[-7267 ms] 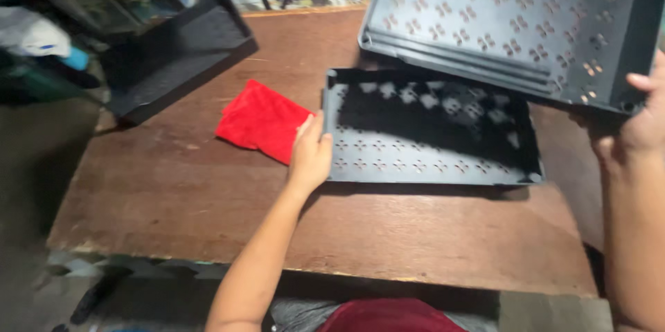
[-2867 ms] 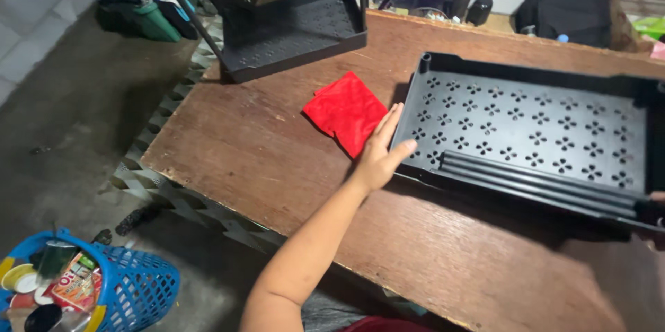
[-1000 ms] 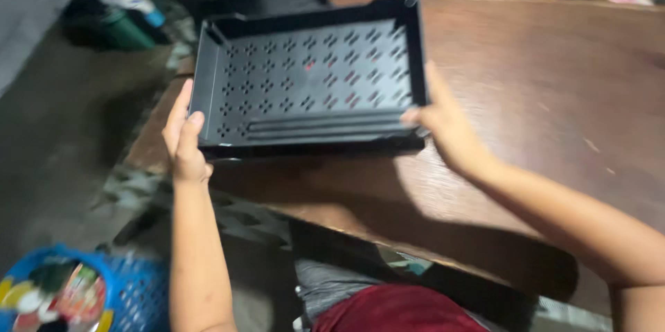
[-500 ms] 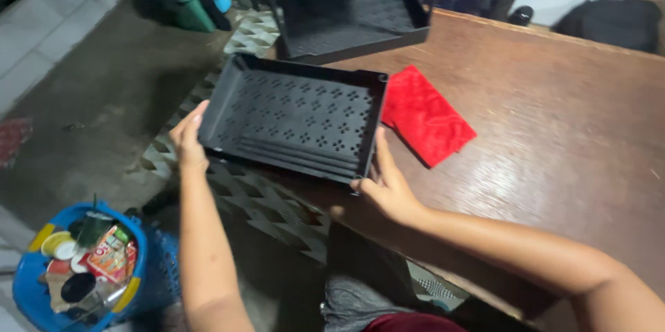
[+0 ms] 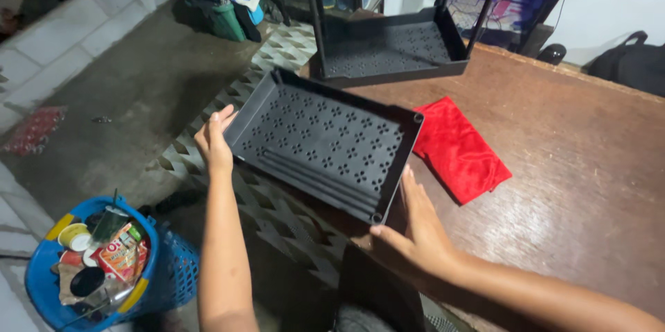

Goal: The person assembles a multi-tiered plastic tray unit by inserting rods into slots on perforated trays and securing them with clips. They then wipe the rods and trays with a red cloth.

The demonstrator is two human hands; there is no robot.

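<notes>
The wooden table (image 5: 575,186) lies to the right of both hands, and the black perforated tray (image 5: 322,141) is held over its left edge, partly above the floor. The tray is carried between 2 hands: the left hand (image 5: 215,141) is pressed on the tray's left short end with the fingers bent around the rim, and the right hand (image 5: 412,228) is spread flat against the near right corner, with its fingers up along the side wall. No hand is closed fully; both are gripping the tray by its edges.

The tray is judged as stiff moulded plastic, light for its size, with smooth walls that can slip. The short ends or the raised rim are considered the best places to take hold.

The open side is turned upward and tilted a little toward the person. The long axis runs from the left hand toward the right hand, slanting down to the right.

Beyond the right hand a folded red cloth (image 5: 460,148) lies flat, just beside the tray. Farther away a black shelf frame (image 5: 388,48) stands.
</notes>
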